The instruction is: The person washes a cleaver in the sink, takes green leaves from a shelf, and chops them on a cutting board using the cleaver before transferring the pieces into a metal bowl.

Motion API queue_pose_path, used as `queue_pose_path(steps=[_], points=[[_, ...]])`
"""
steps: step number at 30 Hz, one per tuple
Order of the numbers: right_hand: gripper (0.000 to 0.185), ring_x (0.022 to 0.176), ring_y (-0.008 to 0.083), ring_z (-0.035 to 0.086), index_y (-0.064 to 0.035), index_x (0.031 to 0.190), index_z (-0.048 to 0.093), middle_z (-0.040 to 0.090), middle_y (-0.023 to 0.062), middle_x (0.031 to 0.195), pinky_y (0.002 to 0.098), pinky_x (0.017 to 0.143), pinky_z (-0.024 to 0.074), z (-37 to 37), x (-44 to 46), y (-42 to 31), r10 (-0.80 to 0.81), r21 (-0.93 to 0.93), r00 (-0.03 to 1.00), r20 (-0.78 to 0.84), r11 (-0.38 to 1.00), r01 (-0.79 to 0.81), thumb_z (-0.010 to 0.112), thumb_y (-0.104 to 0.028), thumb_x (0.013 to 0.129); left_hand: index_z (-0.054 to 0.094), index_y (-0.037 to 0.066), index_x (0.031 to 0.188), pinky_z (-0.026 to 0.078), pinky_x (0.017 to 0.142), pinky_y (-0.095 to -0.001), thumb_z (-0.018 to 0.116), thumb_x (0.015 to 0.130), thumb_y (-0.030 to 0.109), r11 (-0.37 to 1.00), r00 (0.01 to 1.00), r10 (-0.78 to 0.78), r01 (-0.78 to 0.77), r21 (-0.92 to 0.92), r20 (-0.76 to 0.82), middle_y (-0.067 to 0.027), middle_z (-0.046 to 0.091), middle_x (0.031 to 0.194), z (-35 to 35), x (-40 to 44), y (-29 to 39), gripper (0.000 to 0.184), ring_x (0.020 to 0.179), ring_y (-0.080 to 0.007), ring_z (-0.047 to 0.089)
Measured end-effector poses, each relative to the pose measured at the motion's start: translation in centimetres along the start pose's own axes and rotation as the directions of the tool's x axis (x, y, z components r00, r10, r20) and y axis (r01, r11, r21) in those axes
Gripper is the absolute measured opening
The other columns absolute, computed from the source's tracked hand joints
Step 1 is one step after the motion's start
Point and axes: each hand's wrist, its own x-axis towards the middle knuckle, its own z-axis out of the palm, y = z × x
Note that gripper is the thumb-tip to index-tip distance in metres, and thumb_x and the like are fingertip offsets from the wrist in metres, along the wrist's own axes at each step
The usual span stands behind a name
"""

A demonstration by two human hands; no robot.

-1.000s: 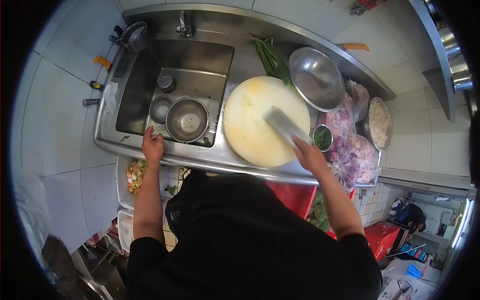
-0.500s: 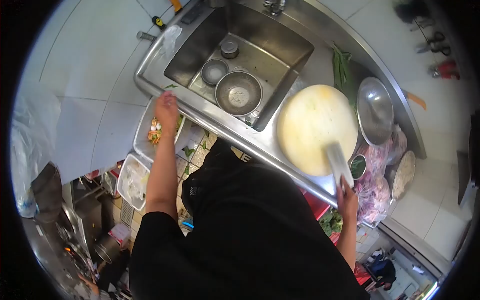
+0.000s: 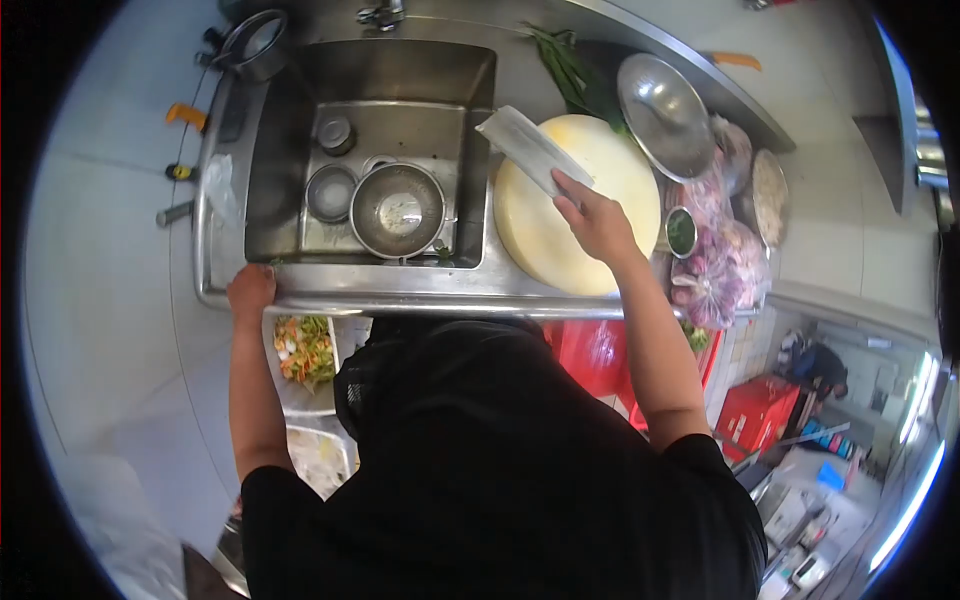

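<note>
My right hand [image 3: 598, 222] is closed around the handle of a cleaver [image 3: 530, 148]. Its broad blade slants over the left part of a thick round cutting board [image 3: 575, 240], the tip reaching toward the sink. At the counter's front left corner, my left hand [image 3: 252, 288] is curled closed against the metal rim; whatever its fingers hold is hidden. A small green scrap [image 3: 279, 262] lies just beside it. Below that hand, a white tub [image 3: 310, 400] contains orange, white and green vegetable scraps.
In the steel sink [image 3: 400, 75] sit a large metal bowl [image 3: 398, 210] and smaller bowls. Green leaves [image 3: 565, 65] lie behind the board. To the right are a metal colander [image 3: 667, 115], a cup of chopped greens [image 3: 681, 232] and bags of purple onions [image 3: 710, 290]. A person [image 3: 825, 370] is farther back.
The cleaver has swung from the board's near right side up over its left part. My left hand has come down onto the counter's edge. The whole view has turned.
</note>
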Motion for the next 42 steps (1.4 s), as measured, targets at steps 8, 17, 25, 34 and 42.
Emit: queue_pose_path(steps=[8, 17, 25, 34, 42], points=[[0.047, 0.076, 0.0394, 0.07, -0.0256, 0.14, 0.057, 0.069, 0.0232, 0.078, 0.0451, 0.071, 0.0534, -2.1, -19.8, 6.6, 0.5, -0.068, 0.864, -0.052, 0.862, -0.503, 0.064, -0.033, 0.094, 0.057, 0.005, 0.136, 0.047, 0.099, -0.0363, 0.065, 0.093, 0.018, 0.605, 0.953, 0.253, -0.292, -0.74, -0.168, -0.0208, 0.062, 0.128, -1.3, 2.5, 6.9, 0.046, 0.116, -0.0282, 0.061], [0.045, 0.094, 0.0415, 0.068, -0.0262, 0.139, 0.057, 0.071, 0.0229, 0.101, 0.0482, 0.083, 0.055, 0.8, -15.2, 8.3, 0.328, -0.043, 0.942, -0.065, 0.943, -0.331, 0.061, -0.035, 0.095, 0.047, 0.003, 0.144, 0.047, 0.099, -0.0331, 0.068, 0.092, 0.017, 0.283, 0.958, 0.23, -0.235, -0.93, -0.172, -0.0147, 0.057, 0.138, -13.2, 15.3, 15.1, 0.057, 0.12, -0.0227, 0.059], [0.042, 0.079, 0.0402, 0.068, -0.0337, 0.138, 0.055, 0.071, 0.0199, 0.087, 0.0501, 0.074, 0.0547, 1.8, 5.2, -4.4, 0.106, 0.019, 0.994, -0.01, 0.994, -0.106, 0.053, -0.045, 0.098, 0.046, 0.003, 0.145, 0.043, 0.096, -0.0353, 0.067, 0.092, 0.029, 0.271, 0.99, 0.136, -0.008, -0.962, 0.03, -0.0096, 0.061, 0.127, -18.2, 32.4, 25.7, 0.063, 0.108, -0.0189, 0.058], [0.047, 0.082, 0.042, 0.067, -0.0264, 0.143, 0.052, 0.071, 0.0217, 0.091, 0.0499, 0.079, 0.0533, 2.9, 0.8, -7.0, 0.168, 0.229, 0.971, 0.172, 0.951, -0.205, 0.052, -0.043, 0.099, 0.064, 0.009, 0.108, 0.043, 0.066, -0.0339, 0.064, 0.093, 0.029, 0.112, 0.926, 0.376, -0.008, -0.994, 0.035, -0.0028, 0.064, 0.095, -16.2, 40.0, 27.9, 0.026, 0.079, -0.0143, 0.056], [0.05, 0.091, 0.0397, 0.068, -0.0232, 0.145, 0.048, 0.071, 0.0205, 0.096, 0.0492, 0.083, 0.0526, 3.4, 3.3, -8.0, 0.166, 0.208, 0.933, 0.318, 0.948, -0.24, 0.052, -0.041, 0.099, 0.064, 0.012, 0.118, 0.054, 0.081, -0.0371, 0.059, 0.098, 0.032, -0.075, 0.923, 0.336, 0.224, -0.972, 0.187, -0.0029, 0.067, 0.11, -14.7, 42.5, 28.2, 0.029, 0.093, -0.0191, 0.065]])
